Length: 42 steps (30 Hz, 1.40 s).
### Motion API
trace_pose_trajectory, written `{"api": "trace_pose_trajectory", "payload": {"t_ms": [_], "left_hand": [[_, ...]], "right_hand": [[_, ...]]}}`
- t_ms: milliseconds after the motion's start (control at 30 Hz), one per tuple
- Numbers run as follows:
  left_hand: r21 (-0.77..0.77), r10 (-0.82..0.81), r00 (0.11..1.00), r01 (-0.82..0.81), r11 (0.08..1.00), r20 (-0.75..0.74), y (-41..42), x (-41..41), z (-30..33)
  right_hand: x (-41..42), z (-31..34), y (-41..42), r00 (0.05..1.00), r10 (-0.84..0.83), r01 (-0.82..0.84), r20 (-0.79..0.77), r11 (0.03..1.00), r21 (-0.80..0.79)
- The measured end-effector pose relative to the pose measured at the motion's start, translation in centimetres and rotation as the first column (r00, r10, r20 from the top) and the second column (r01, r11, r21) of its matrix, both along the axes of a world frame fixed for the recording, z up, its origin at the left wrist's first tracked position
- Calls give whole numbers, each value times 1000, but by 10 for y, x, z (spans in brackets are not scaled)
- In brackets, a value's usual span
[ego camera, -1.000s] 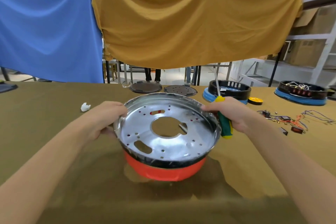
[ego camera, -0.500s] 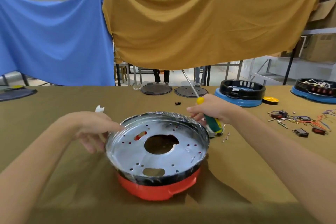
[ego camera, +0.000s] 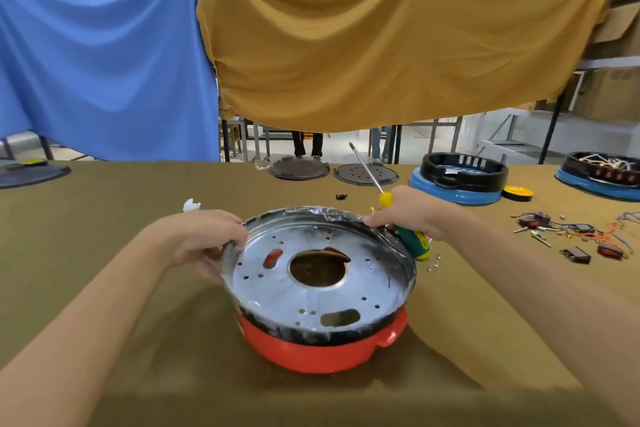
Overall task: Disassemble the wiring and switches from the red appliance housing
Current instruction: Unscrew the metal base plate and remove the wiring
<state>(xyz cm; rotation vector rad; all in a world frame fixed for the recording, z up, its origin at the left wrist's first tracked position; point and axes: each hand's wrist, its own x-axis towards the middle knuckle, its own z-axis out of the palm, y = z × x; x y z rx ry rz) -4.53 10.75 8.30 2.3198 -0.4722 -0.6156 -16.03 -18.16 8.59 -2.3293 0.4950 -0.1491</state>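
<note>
A red appliance housing sits on the olive table in front of me. A shiny metal liner pan with a central hole and several small holes rests in it, tilted up at the far side. My left hand grips the pan's left rim. My right hand holds a green and yellow screwdriver, shaft pointing up and away, while its fingers touch the pan's far right rim. No wiring or switches inside the housing are visible.
Loose wires and red switches lie at the right. Two blue and black housings stand at the back right, with a yellow tape roll. Two dark round plates lie at the back, small screws beside the pan.
The pan has tilted and lifted at its far side out of the red housing. My left hand has closed on the left rim. The view has moved closer.
</note>
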Motion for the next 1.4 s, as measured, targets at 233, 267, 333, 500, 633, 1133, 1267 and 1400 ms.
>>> {"api": "trace_pose_trajectory", "payload": {"t_ms": [233,267,333,500,633,1133,1267,1400], "left_hand": [[-62,-26,994,33,998,104,-5,20,-21],[-173,-20,997,32,984,73,-8,24,-28],[-455,-46,994,-2,891,-95,-11,28,-43],[-804,-290,900,-101,586,-325,-14,27,-75],[-807,-245,923,-107,581,-298,-15,29,-80],[-817,-200,944,-108,566,-263,-18,24,-81],[-818,-208,942,-102,566,-262,-17,23,-81],[-815,-208,944,-94,572,-255,-17,23,-81]], "right_hand": [[-3,14,10,991,90,-110,-96,967,-232],[-2,18,11,987,119,-144,-106,948,-285],[-1,25,14,975,192,-221,-110,876,-428],[-3,28,15,947,320,-262,36,831,-491],[-4,26,13,932,343,-221,121,798,-560],[-18,47,5,926,339,-275,168,907,-319],[-18,48,7,933,326,-267,150,911,-316],[-18,49,8,937,324,-267,127,904,-334]]}}
